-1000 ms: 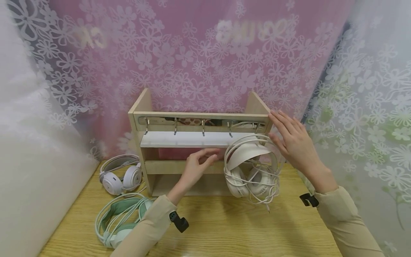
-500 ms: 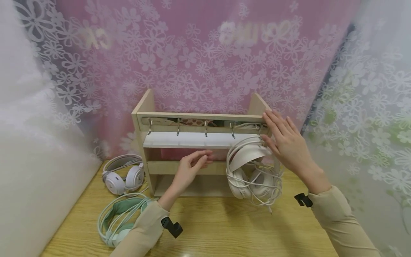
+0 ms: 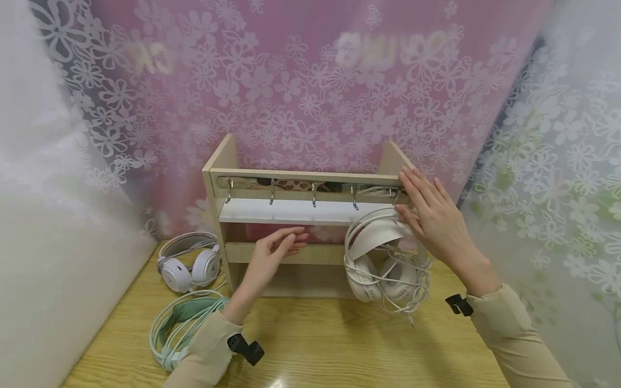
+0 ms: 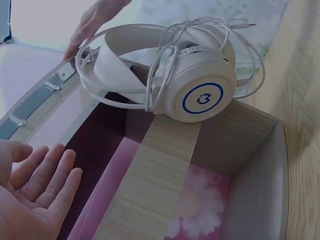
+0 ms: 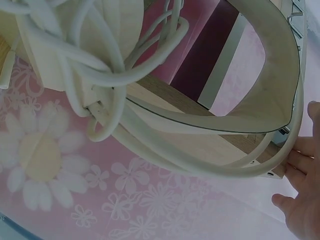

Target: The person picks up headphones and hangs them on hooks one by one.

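Observation:
Cream-white headphones wrapped in their cable hang from the rightmost hook of a light wooden rack. In the left wrist view a blue ring logo marks an ear cup of the headphones. My right hand rests on the rack's top right corner, fingers extended, just above and beside the headphones. In the right wrist view my right hand is beside the headband, holding nothing. My left hand hovers before the rack's middle with loosely bent fingers and nothing in them; the left wrist view shows its palm.
A row of several metal hooks runs along the rack's front above a white shelf. White-and-grey headphones lie left of the rack. Mint-green headphones lie nearer, partly behind my left sleeve. Floral curtains surround the wooden table.
My left hand has drawn back leftward, away from the hanging headphones. My right hand has stayed at the rack's corner, shifting slightly along it. The view has moved a little.

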`<act>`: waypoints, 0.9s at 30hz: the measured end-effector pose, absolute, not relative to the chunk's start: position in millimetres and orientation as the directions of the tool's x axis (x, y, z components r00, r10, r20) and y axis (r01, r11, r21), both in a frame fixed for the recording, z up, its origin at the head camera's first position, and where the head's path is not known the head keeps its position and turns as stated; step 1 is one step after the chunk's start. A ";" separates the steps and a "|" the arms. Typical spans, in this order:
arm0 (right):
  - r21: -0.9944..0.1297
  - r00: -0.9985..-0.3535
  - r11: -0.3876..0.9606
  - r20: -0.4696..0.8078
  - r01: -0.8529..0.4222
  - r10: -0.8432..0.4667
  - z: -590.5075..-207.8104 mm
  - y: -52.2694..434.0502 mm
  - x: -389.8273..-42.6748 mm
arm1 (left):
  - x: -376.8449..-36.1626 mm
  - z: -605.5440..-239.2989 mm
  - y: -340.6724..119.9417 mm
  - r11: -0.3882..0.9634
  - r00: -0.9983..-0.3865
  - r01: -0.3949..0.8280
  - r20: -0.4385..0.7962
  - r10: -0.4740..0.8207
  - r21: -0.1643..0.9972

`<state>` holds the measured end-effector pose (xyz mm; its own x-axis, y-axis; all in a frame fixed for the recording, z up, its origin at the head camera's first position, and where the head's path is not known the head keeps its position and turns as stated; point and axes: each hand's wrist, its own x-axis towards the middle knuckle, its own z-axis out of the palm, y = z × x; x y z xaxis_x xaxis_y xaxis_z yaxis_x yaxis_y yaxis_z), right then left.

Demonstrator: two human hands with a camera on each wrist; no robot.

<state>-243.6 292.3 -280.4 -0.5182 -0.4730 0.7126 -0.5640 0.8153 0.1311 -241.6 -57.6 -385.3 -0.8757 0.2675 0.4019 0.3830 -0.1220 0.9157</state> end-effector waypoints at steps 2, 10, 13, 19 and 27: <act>0.132 -0.514 0.813 0.715 -0.568 -0.474 -280.7 292.1 -244.1 | -240.4 -385.8 -62.9 -0.133 -0.884 0.369 0.392 0.254 0.920; 0.126 -0.499 0.805 0.727 -0.579 -0.472 -282.4 291.5 -245.7 | -233.9 -394.6 -81.3 -0.181 -0.916 0.299 0.335 0.220 0.937; 0.123 -0.496 0.804 0.730 -0.582 -0.471 -282.5 291.6 -246.4 | -232.2 -398.1 -89.2 -0.192 -0.930 0.279 0.314 0.190 0.941; 0.116 -0.488 0.800 0.738 -0.589 -0.467 -282.6 292.1 -247.3 | -228.3 -401.3 -104.4 -0.203 -0.948 0.257 0.287 0.135 0.945; 0.111 -0.493 0.801 0.735 -0.589 -0.465 -282.8 292.2 -247.7 | -226.7 -404.4 -123.4 -0.198 -0.954 0.264 0.285 0.091 0.944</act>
